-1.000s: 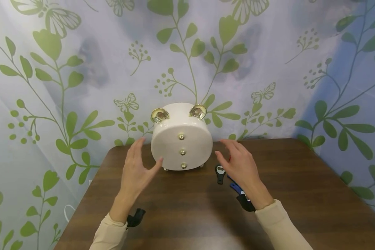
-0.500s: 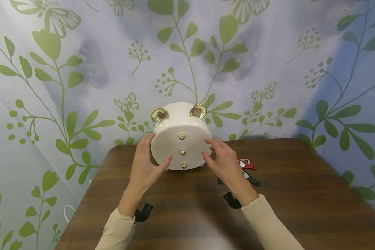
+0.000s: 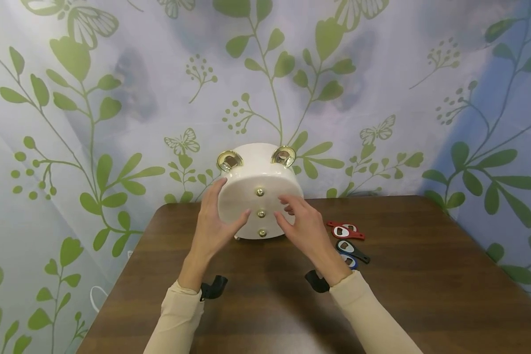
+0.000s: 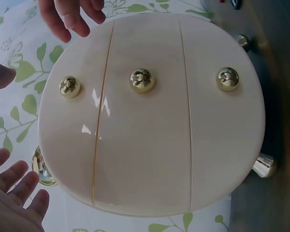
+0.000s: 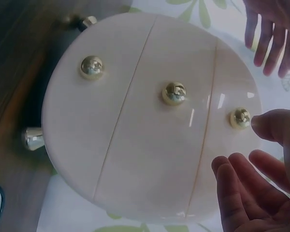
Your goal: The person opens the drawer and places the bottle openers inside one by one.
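Note:
A rounded white drawer box (image 3: 240, 194) stands at the back of the table, with two shiny gold ears on top and small gold feet. Two seams split its front into three drawers, each with a round gold knob (image 4: 142, 80). My left hand (image 3: 212, 223) is spread beside the box's left side, thumb apart, holding nothing. In front of the right part of the box is my right hand (image 3: 304, 227), its fingers loosely bent and nothing in them. The right wrist view has its thumb (image 5: 273, 126) near the top knob (image 5: 240, 118).
To the right of the box lie several bottle openers: red ones (image 3: 353, 234), a black one (image 3: 356, 252) and a blue one (image 3: 352, 263). The brown wooden table (image 3: 425, 275) meets a leaf-patterned cloth backdrop (image 3: 150, 98). Black camera mounts (image 3: 214, 287) hang under both wrists.
Both hands have moved inward, from either side of the box to in front of its face. The right hand's shift left uncovers the bottle openers.

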Tool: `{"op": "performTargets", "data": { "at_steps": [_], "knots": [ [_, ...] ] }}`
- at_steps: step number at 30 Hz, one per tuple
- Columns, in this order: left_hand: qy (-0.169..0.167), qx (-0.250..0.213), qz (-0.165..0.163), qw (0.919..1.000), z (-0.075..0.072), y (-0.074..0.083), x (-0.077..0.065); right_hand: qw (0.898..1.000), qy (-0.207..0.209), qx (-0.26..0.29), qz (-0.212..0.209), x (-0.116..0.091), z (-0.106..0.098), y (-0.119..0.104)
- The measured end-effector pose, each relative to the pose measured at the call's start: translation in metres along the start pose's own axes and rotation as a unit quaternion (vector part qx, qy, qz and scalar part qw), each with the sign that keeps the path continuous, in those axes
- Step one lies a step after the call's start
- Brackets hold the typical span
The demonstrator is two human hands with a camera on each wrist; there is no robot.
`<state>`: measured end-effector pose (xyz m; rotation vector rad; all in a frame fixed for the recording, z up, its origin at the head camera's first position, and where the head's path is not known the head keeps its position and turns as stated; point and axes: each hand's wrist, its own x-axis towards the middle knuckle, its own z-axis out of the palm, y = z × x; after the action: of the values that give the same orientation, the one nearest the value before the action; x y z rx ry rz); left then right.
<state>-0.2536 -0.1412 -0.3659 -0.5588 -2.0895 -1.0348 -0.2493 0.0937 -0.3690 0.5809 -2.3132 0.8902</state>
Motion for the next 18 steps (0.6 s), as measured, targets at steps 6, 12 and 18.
{"op": "performTargets", "data": {
  "at_steps": [6, 12, 18],
  "knots": [
    [-0.013, -0.009, -0.015, 0.9998, 0.003, -0.004, 0.003, 0.999, -0.005, 0.041, 0.006, 0.003, 0.008, 0.001],
    [-0.007, -0.008, -0.006, 0.9999, 0.007, -0.009, 0.005, 0.999, 0.01, 0.047, 0.007, 0.01, 0.015, 0.002],
    [0.0, 0.002, 0.005, 1.0, 0.01, -0.012, 0.009, 0.998, 0.026, 0.052, 0.001, 0.021, 0.023, 0.0]
  ]
}}
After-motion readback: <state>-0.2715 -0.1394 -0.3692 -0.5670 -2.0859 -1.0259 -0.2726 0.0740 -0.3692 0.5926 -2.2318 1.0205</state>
